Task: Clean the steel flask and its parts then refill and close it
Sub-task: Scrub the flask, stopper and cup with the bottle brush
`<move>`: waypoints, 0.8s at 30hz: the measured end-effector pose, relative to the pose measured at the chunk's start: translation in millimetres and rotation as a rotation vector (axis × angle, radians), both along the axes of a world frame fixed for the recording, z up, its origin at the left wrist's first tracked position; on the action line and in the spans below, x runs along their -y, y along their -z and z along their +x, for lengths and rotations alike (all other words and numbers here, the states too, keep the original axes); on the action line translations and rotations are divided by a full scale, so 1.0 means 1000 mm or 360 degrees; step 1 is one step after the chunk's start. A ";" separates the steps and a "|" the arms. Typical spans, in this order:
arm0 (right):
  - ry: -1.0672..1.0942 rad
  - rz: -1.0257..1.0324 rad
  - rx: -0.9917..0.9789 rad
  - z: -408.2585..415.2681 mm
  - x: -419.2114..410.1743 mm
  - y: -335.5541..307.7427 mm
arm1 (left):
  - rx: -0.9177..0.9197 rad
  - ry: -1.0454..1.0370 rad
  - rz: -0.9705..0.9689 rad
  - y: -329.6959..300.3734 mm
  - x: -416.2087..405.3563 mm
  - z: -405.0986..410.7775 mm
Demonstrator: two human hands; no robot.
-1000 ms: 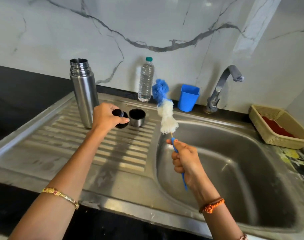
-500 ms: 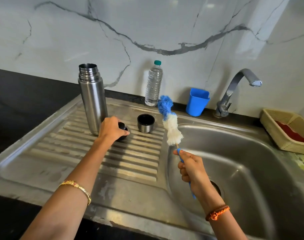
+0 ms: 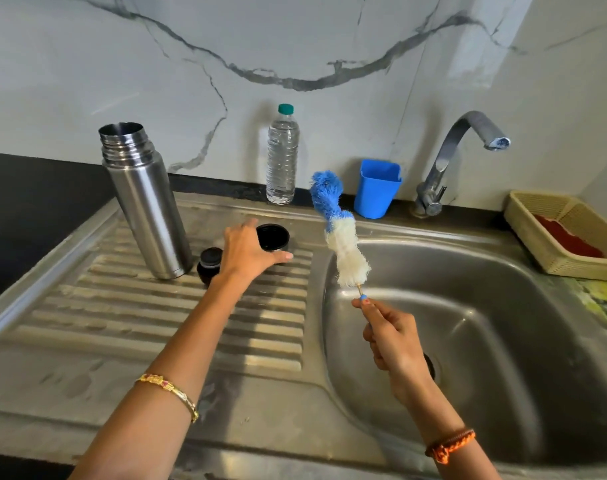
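Blue-and-white brush, silver flask, blue cup

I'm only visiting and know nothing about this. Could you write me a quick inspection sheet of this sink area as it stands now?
Surface: ribbed steel drainboard beside a sink basin.
Job's things: open steel flask upright; black stopper beside it; cup lid mouth up; bottle brush.
Clutter: water bottle, blue cup, basket.
Hands: left hand curled round the cup lid; right hand grips the brush handle.
Cables: nothing seen.
Surroundings: marble wall, tap.
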State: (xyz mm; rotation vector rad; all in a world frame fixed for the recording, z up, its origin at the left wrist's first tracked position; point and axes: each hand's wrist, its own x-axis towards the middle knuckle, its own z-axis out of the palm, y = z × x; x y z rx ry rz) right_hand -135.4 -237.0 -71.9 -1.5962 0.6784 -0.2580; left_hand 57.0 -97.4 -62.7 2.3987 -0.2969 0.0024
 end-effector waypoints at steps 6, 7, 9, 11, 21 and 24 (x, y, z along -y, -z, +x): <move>0.0003 -0.0237 0.0026 -0.004 0.017 0.001 | 0.0004 -0.0200 0.0045 0.024 0.021 0.014; 0.0015 -0.0268 0.0037 -0.005 0.019 0.002 | 0.0031 -0.0234 0.0013 0.026 0.022 0.015; 0.0039 -0.0325 0.0062 -0.008 0.025 0.002 | 0.0057 -0.0246 -0.0101 0.027 0.023 0.013; 0.0068 -0.0364 0.0101 -0.013 0.031 -0.001 | 0.0081 -0.0224 -0.0307 0.020 0.022 0.010; 0.0122 -0.1131 0.0453 -0.053 0.062 -0.027 | -0.0090 0.0230 -0.1295 -0.083 0.041 -0.022; 0.0124 -0.1227 0.0431 -0.059 0.069 -0.014 | -0.0508 0.0196 -0.1881 -0.079 0.048 -0.038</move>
